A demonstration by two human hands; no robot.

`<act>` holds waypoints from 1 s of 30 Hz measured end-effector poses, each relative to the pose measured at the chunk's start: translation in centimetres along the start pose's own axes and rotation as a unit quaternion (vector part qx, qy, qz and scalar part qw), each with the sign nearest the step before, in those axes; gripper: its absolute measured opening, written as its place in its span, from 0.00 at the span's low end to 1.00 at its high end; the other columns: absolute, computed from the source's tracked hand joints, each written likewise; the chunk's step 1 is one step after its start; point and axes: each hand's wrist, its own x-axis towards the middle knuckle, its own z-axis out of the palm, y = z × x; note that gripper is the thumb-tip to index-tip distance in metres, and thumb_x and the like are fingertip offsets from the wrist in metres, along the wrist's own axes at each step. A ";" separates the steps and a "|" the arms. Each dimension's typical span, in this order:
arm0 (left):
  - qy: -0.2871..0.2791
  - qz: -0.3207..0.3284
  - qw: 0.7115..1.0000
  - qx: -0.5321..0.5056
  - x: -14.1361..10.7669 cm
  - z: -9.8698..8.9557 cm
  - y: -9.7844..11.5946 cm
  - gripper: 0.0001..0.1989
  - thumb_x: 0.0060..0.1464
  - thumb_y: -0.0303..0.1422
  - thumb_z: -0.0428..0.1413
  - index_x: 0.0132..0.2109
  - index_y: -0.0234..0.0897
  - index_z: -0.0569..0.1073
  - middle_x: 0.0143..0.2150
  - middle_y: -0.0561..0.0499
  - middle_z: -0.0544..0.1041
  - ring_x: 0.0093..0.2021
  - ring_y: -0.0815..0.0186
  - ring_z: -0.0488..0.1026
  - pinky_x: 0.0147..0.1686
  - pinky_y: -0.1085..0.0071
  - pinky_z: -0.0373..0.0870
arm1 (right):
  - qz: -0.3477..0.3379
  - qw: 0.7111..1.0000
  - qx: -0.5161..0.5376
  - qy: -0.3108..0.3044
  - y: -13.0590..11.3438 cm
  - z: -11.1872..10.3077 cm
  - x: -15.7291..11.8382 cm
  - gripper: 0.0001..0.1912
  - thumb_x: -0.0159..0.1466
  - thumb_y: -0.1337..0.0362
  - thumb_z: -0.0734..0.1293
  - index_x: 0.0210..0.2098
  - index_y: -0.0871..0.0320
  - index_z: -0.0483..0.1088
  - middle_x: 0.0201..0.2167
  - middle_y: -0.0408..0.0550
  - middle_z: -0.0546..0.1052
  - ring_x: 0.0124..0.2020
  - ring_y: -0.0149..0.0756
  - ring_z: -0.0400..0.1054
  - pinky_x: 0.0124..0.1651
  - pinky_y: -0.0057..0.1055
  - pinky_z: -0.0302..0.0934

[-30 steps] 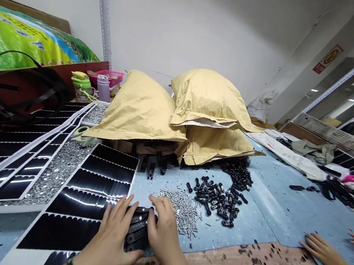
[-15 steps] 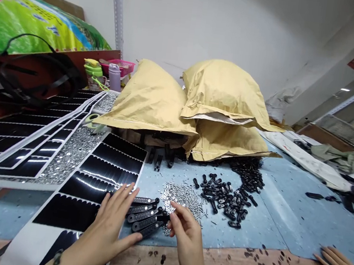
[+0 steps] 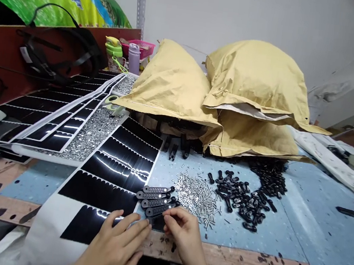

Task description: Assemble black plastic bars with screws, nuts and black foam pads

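Three kraft-paper sacks (image 3: 254, 77) heaped well beyond the hands, on a blue work mat (image 3: 300, 233). Black scalloped sheets (image 3: 110, 171) lie ahead and left of the left hand (image 3: 114, 245). Ahead of the right hand (image 3: 186, 237): one pile of small black parts (image 3: 243, 196), one of silver screws (image 3: 196, 197). Black perforated bars (image 3: 155, 199), four clear, maybe a fifth under the right fingers (image 3: 172, 220), lie just ahead, long axes roughly crosswise. Right hand nearer, curled on the closest bar, pinch unclear; left fingers (image 3: 130, 225) loosely spread, just beside.
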 end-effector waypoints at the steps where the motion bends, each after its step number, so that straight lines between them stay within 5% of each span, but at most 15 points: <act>1: -0.005 -0.001 1.000 0.003 0.0 0.1 0.0 0.17 0.59 0.28 0.48 0.54 0.42 0.71 0.50 0.55 0.76 0.51 0.61 0.67 0.57 0.60 0.45 | -0.002 1.000 -0.012 -0.006 0.1 0.0 0.2 0.09 0.55 0.60 0.68 0.27 0.61 0.75 0.26 0.44 0.69 0.20 0.29 0.66 0.21 0.23 0.59; 13: -0.021 0.023 0.999 0.024 0.5 -0.7 -0.3 0.21 0.55 0.25 0.48 0.55 0.41 0.70 0.52 0.55 0.75 0.53 0.63 0.66 0.58 0.63 0.43 | 0.001 0.997 -0.070 -0.021 0.4 0.0 1.0 0.09 0.55 0.60 0.66 0.28 0.61 0.74 0.25 0.44 0.70 0.18 0.27 0.65 0.19 0.22 0.55; 20: -0.082 -0.001 0.996 0.040 0.6 -1.3 0.2 0.23 0.54 0.23 0.47 0.56 0.41 0.68 0.53 0.53 0.74 0.54 0.61 0.66 0.56 0.59 0.46 | 0.070 0.996 -0.024 -0.045 -0.3 -0.1 1.0 0.12 0.54 0.57 0.68 0.29 0.60 0.72 0.17 0.40 0.68 0.17 0.29 0.62 0.19 0.23 0.53; 26: -0.080 0.024 0.995 0.050 0.8 -1.5 0.0 0.22 0.54 0.25 0.48 0.55 0.39 0.69 0.53 0.54 0.74 0.52 0.61 0.67 0.57 0.61 0.46 | -0.019 0.989 -0.143 -0.040 0.0 0.1 0.9 0.09 0.58 0.61 0.64 0.30 0.60 0.73 0.29 0.46 0.71 0.19 0.30 0.67 0.22 0.26 0.58; 30: -0.068 0.042 0.994 0.074 1.1 -1.2 -0.1 0.23 0.55 0.28 0.50 0.59 0.38 0.66 0.52 0.53 0.74 0.50 0.62 0.68 0.57 0.62 0.45 | -0.111 0.955 -0.276 0.020 0.3 0.2 0.4 0.05 0.60 0.66 0.62 0.35 0.59 0.67 0.27 0.46 0.70 0.23 0.35 0.68 0.27 0.30 0.63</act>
